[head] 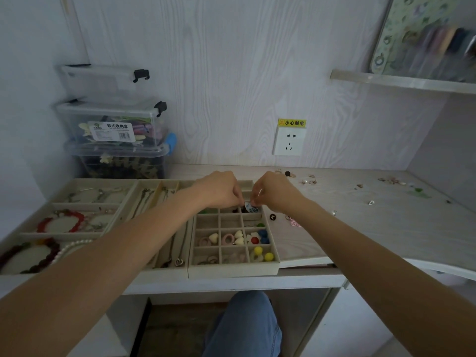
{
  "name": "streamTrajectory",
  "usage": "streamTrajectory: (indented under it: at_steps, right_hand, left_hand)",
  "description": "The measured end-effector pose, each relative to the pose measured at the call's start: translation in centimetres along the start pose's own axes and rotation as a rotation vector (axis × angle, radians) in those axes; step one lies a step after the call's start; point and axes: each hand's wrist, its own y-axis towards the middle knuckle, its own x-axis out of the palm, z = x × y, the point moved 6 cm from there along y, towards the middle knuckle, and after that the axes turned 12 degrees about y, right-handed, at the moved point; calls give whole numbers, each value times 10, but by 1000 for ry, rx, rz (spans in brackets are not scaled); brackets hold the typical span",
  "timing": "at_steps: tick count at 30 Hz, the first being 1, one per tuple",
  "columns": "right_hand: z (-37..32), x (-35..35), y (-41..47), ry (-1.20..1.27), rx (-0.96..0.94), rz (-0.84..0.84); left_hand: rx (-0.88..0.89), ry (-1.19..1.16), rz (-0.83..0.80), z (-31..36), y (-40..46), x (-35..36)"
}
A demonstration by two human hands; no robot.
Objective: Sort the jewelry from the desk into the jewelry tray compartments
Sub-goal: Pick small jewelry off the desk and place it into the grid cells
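A beige compartment tray [233, 271] stands at the desk's front, with colourful earrings and rings in its small squares. Both hands meet over its far rows. My left hand [219, 189] and my right hand [274, 191] have curled fingers and together pinch a small blue-and-white patterned piece [251, 207] above a far right compartment. Left of it, a tray with long slots [154, 199] holds necklaces, and a wider tray [74, 202] holds bead bracelets. Loose jewelry lies on the desk: a black heart piece [272, 216], a pink piece [295, 222], and small earrings [309, 181] near the wall.
Stacked clear plastic storage boxes [110, 124] stand at the back left. A wall socket [289, 140] sits above the desk. More small pieces [391, 180] are scattered at the far right. A shelf [401, 81] juts out at the upper right. My knee [244, 323] is under the desk.
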Motion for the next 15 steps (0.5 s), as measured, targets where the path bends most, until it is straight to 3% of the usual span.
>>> streamTrajectory:
  at_steps: [9,15]
  right_hand:
    - [-9,6,-4,-54,-19,-7]
    - [-11,-5,-9,-56,-129,27]
  left_hand:
    - [35,28,32,1,-8,-2]
    - [96,54,-3,9,-7,3]
